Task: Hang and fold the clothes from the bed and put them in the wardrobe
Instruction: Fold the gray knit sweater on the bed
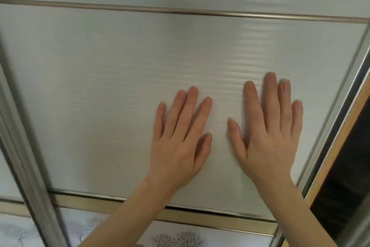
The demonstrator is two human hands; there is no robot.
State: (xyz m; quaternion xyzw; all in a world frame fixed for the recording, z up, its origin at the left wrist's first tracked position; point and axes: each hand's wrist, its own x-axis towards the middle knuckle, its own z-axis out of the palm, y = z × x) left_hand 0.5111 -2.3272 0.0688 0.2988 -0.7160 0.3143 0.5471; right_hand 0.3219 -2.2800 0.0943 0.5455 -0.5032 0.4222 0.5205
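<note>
Wardrobe sliding door, frosted ribbed white panel in silver metal frame (120,86), filling view, nearly closed. Left hand (178,146) and right hand (268,142) flat against panel, fingers spread, holding nothing. Dark gap (344,176) at right edge. Clothes unseen.

Wardrobe door panel (120,96) filling most of view, set in metal frame (180,12). Left hand (180,138) and right hand (268,132) flat on panel, side by side, right of centre, fingers spread, not touching each other. Frame rail (200,216) below wrists. Tree-patterned panel (176,238) beneath rail. Vertical frame post (26,156) at left. Wardrobe opening (344,176) beyond door edge at right.
</note>
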